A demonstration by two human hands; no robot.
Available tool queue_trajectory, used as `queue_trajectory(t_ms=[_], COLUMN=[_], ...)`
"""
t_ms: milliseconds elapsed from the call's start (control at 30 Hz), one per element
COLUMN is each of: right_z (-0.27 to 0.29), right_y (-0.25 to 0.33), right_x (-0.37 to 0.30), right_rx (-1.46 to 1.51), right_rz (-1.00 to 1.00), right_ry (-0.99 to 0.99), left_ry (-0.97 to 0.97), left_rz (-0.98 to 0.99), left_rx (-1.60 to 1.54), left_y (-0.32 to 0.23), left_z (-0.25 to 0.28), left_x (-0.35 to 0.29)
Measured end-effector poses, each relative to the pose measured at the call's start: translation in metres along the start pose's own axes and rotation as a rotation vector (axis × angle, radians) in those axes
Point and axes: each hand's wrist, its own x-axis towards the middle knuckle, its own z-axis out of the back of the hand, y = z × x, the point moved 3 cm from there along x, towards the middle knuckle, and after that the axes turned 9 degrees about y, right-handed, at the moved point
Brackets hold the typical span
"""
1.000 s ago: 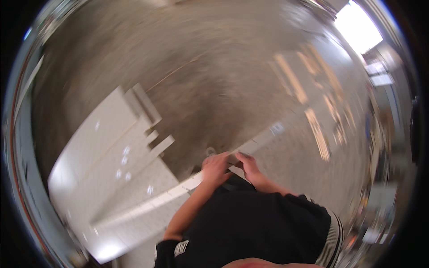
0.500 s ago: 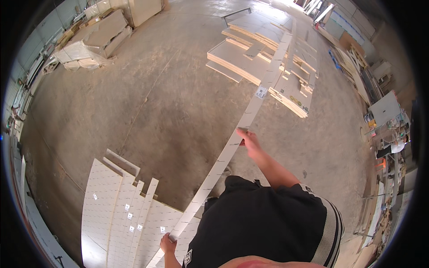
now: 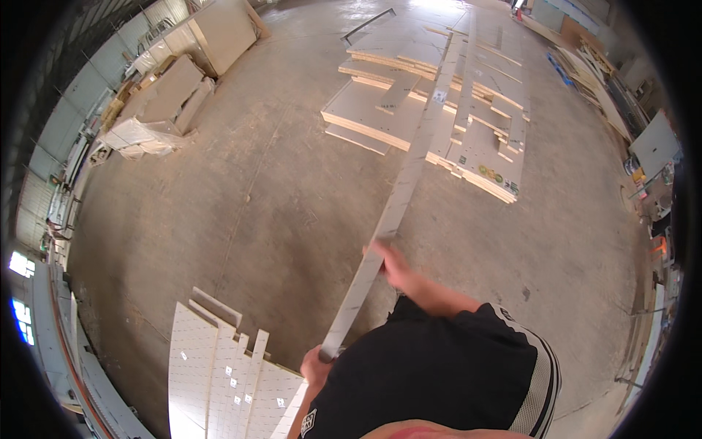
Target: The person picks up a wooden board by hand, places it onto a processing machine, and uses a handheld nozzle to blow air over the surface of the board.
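A long, narrow light-grey board strip [image 3: 404, 183] slants away from my body, its far part over the stacked panels. My left hand [image 3: 316, 367] is closed around its near end, close to my waist. Farther along, my right hand [image 3: 389, 262] grips the strip from its right edge; motion blurs these fingers a little. A white label [image 3: 439, 96] is stuck on the strip near the stack. Whether the strip's far end rests on the panels, I cannot tell.
Ahead lie stacked grey panels [image 3: 369, 113] and, to their right, another stack [image 3: 488, 164] with loose strips on top. White printed panels [image 3: 196, 358] with labels lie low at the left. Plastic-wrapped stacks [image 3: 164, 95] stand at the far left. Boards [image 3: 589, 88] line the right side.
The strip has moved forward, its label now farther over the stacks. My left hand has come forward and right with the near end. My view has shifted, and the right hand appears nearer to me.
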Motion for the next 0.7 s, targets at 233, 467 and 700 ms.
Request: queue_trajectory(t_ms=[233,467,700], right_z=[0.058,0.122,0.166], right_y=[0.110,0.257,0.318], right_x=[0.067,0.190,0.245], right_rx=[0.047,0.124,0.035], right_rz=[0.195,0.352,0.383], right_ry=[-0.143,-0.342,-0.504], left_ry=[0.073,0.281,0.274], left_rz=[-0.060,0.251,0.517], left_rx=[0.106,0.139,0.138], left_y=[-0.123,0.054,0.027], left_z=[-0.060,-0.063,-0.034], left_x=[0.107,0.016,0.006])
